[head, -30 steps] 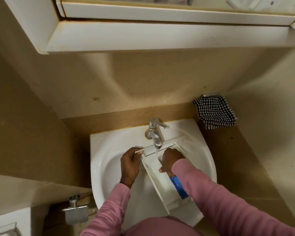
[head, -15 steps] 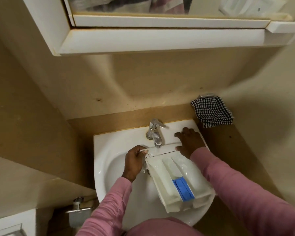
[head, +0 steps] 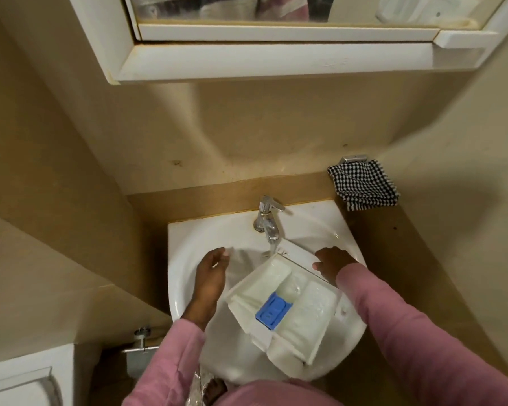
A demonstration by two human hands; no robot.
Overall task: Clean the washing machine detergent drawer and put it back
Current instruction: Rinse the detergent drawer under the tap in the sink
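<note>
From my remote seat, I start at the left. The left hand (head: 210, 276) hovers over the bowl of the sink (head: 182, 244), with its fingers loosely spread and holding nothing. It is just beside the drawer's left corner, and I cannot tell if the wrist brushes it.

The drawer (head: 311, 312) lies slantwise across the right half of the sink with its open side up. Its front end is under the tap (head: 267, 221) and its back end juts past the near rim. The blue insert (head: 273, 310) sits in the middle compartment. Water (head: 273, 246) runs from the tap and lands at the drawer's far left corner, and the compartments look wet.

The right hand (head: 332, 263) grips the drawer's front panel, fingers curled over its far edge and thumb on the near side. It alone steadies the drawer. A checked cloth (head: 362, 186) hangs on the wall to the right, well apart from the sink.

I judge this to be the rinsing step, with cleaning unfinished and the return to the machine not yet begun.

Next, I would bring the free left hand onto the drawer. It could either hold the near end or rub inside the compartments, while the right hand shifts each compartment under the stream in turn. The drawer overhangs the rim, so a one-handed grip on wet plastic could slip.
</note>
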